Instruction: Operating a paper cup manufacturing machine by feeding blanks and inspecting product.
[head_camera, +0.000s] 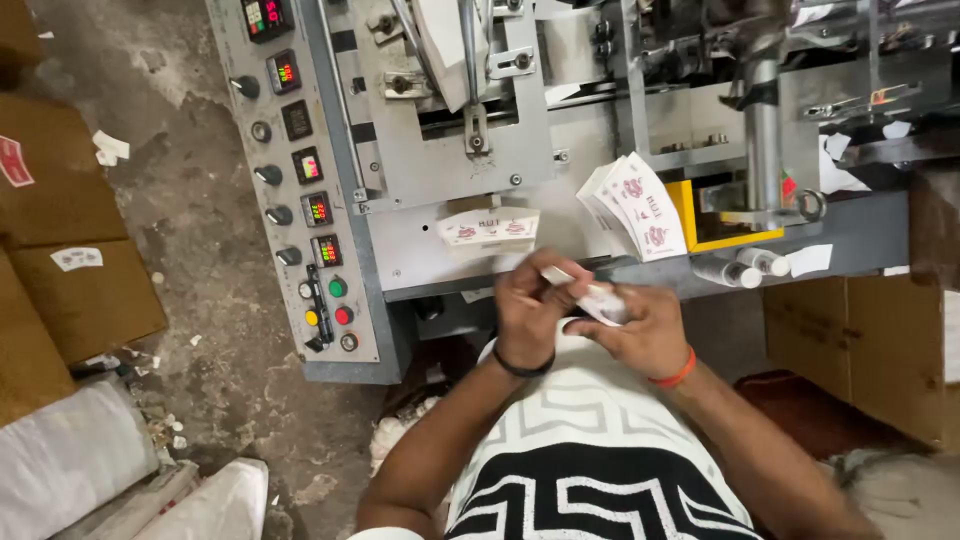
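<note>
White flat printed cartons (600, 300) sit gripped between our left hand (528, 308) and right hand (640, 330) mid-sorting, and we judge separating one needs a careful thumb.

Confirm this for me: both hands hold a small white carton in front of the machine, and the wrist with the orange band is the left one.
Not quite. Both hands, left hand and right hand, do hold the small white carton in front of the machine, but the orange band is on the right wrist; the left wears a black one. The head view shows it.
</note>
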